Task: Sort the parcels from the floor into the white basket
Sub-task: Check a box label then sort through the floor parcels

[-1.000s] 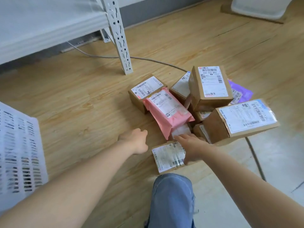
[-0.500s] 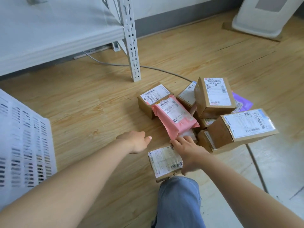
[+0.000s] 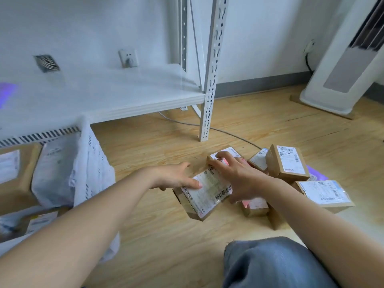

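Centrally, a small cardboard parcel (image 3: 204,195) with a white shipping label on top, tilted and lifted off the wooden floor (image 3: 158,146), held between both hands. Left hand (image 3: 176,176): at the parcel's 9 o'clock edge, thumb laid across the label, the other fingers behind the box and not clearly seen. Right hand (image 3: 239,175): at the parcel's 3 o'clock edge, fingers spread over the top corner, thumb curled under the lower right edge. Parcel pile (image 3: 291,179): on the floor at 3 o'clock of the held parcel, comprising an upright brown box (image 3: 287,163) with barcode label, a flat labelled box (image 3: 324,194) below it, a smaller box (image 3: 257,161) at its 9 o'clock, another labelled box (image 3: 226,152) partly hidden behind the right fingers, and a pink packet (image 3: 254,204) under the right wrist. White basket (image 3: 91,154): at 9 o'clock of the hands, slotted walls, holding a grey mailer bag (image 3: 55,169) and a brown box (image 3: 16,171), further items blurred. White metal shelf (image 3: 209,96): at 12 o'clock, one perforated post standing on the floor, a grey cable (image 3: 228,133) running past its foot. Denim-clad knee (image 3: 276,265): at 5 o'clock.
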`<state>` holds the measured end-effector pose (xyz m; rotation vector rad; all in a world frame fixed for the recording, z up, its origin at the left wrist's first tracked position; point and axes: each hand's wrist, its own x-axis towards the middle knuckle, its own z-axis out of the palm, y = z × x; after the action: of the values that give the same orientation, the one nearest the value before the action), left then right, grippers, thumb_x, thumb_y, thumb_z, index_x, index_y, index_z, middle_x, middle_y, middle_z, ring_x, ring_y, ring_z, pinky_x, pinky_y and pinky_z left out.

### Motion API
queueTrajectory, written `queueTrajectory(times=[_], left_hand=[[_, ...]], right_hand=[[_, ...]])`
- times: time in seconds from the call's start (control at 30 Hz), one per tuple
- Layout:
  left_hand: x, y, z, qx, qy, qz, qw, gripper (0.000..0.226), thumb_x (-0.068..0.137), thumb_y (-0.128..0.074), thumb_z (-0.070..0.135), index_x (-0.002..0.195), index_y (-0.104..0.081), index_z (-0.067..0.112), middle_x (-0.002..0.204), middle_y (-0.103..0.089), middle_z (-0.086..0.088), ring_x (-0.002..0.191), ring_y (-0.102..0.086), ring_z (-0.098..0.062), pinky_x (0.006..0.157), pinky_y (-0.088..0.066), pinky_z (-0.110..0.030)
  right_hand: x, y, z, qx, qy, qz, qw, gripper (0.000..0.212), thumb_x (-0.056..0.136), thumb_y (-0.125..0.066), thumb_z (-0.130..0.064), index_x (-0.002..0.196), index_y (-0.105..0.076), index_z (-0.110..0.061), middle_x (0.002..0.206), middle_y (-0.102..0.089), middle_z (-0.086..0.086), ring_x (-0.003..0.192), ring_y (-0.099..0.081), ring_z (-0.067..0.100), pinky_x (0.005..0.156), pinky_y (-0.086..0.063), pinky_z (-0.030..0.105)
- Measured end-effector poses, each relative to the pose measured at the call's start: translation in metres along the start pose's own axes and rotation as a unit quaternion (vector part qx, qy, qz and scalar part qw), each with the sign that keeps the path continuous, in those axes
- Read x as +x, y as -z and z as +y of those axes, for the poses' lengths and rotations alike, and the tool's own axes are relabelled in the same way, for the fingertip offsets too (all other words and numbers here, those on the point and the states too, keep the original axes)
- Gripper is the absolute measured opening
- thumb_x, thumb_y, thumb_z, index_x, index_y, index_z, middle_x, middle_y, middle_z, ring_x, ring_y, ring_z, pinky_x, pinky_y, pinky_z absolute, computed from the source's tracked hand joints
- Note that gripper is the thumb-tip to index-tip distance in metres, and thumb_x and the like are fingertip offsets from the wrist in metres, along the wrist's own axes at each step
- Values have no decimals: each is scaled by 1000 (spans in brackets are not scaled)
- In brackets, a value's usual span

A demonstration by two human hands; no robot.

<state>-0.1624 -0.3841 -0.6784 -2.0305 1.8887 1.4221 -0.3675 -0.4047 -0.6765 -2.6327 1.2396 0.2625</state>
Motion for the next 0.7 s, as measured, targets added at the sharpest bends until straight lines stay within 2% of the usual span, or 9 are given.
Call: queueTrajectory(times=[0.07,0.13,0.2,0.3,0.4,0.5,0.57,0.63,0.7], left_hand=[[-23,16,-15,-29,4,3,1000,94,77,-63,58,148,-6,33,146,-35,-2,123,-43,-26,94,-42,-42],[-47,31,-31,-95,6,2,995,106,65,-67,63,147,-5,38,149,-33,0,131,-37,-24,97,-40,-43],[-67,42,-46,-147,-8,7,989,108,58,-65,58,147,-8,40,143,-41,0,127,-42,-22,101,-40,-42],[-89,55,-69,-183,-36,33,982,98,60,-64,52,144,-15,41,117,-59,1,90,-63,-16,87,-50,-32],[-111,68,-99,-248,-44,82,964,93,61,-68,49,140,-18,45,99,-63,2,65,-65,-9,69,-52,-28],[-129,75,-130,-321,-44,136,936,106,58,-77,49,142,-12,48,114,-62,-3,91,-64,-20,80,-52,-37],[-140,78,-152,-358,-44,174,916,111,57,-77,51,143,-7,49,126,-57,-2,108,-58,-25,93,-47,-49],[-148,81,-173,-388,-32,197,900,104,56,-73,57,143,-16,44,124,-60,-1,111,-57,-25,99,-41,-54],[-153,84,-189,-409,-23,200,890,83,62,-64,62,136,-34,39,124,-62,-1,112,-57,-25,102,-38,-56]], right_hand=[[5,13,-19,3,32,31,999,109,56,-81,-22,140,-13,-32,140,-14,-1,119,-36,28,85,-46,32],[12,27,-37,22,62,62,996,107,55,-80,-20,141,-17,-30,140,-17,0,121,-37,28,89,-48,35],[19,38,-54,24,92,87,992,108,54,-79,-20,142,-18,-29,141,-17,0,124,-35,28,95,-47,41],[32,48,-82,26,108,106,988,111,54,-77,-21,145,-14,-32,145,-13,-4,129,-30,27,100,-43,41],[50,51,-112,86,103,142,981,105,63,-74,-19,146,-13,-35,152,-4,-3,136,-22,30,105,-38,48],[68,50,-147,191,69,195,960,89,75,-71,-16,138,-18,-50,156,-2,5,141,-16,33,110,-29,53],[81,47,-176,292,57,198,934,80,81,-62,-7,135,-25,-53,154,-11,8,142,-13,30,111,-27,44],[93,45,-207,407,60,178,894,76,84,-46,5,136,-33,-48,145,-30,6,133,-32,28,102,-38,36],[104,45,-239,535,35,145,832,75,84,-30,9,133,-39,-47,125,-48,-2,110,-52,21,87,-53,39]])
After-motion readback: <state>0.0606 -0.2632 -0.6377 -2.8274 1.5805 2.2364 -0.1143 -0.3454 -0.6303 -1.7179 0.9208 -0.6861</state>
